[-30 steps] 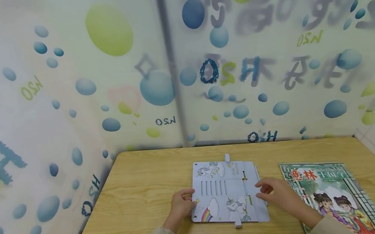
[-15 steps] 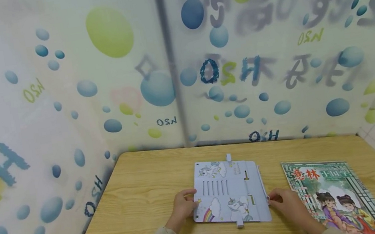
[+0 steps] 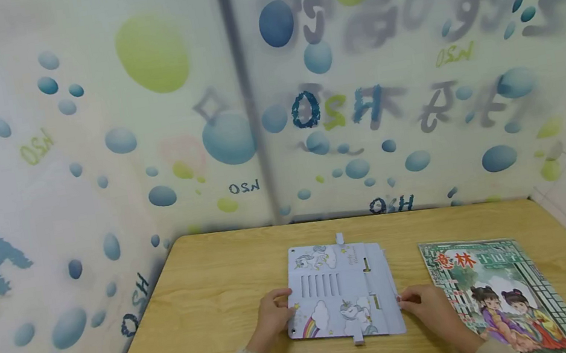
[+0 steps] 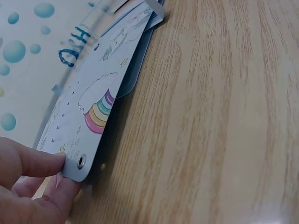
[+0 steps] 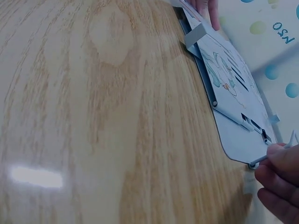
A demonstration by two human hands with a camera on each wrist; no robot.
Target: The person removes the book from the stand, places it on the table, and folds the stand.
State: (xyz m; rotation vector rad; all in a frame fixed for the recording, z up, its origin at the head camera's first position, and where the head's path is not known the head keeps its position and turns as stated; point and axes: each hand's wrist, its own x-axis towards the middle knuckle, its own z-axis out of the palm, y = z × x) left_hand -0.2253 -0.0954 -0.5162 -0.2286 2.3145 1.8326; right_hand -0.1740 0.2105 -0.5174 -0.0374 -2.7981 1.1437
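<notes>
A white folding book stand printed with unicorns and a rainbow lies nearly flat on the table. My left hand pinches its left edge, thumb on top and fingers beneath; the left wrist view shows that grip beside a metal eyelet at the corner. At the opposite edge, my right hand pinches a thin white wire piece between thumb and forefinger. Small white clips stick out from the stand's near side and far side. Slots and hinges mark the panel's right part.
A magazine with two illustrated figures on its cover lies to the right, partly under my right forearm. The wooden table meets bubble-patterned curtain walls at the back and sides.
My right hand has moved from over the stand's right panel, down and outward to its right edge, where it now pinches the wire piece. The left hand keeps its grip.
</notes>
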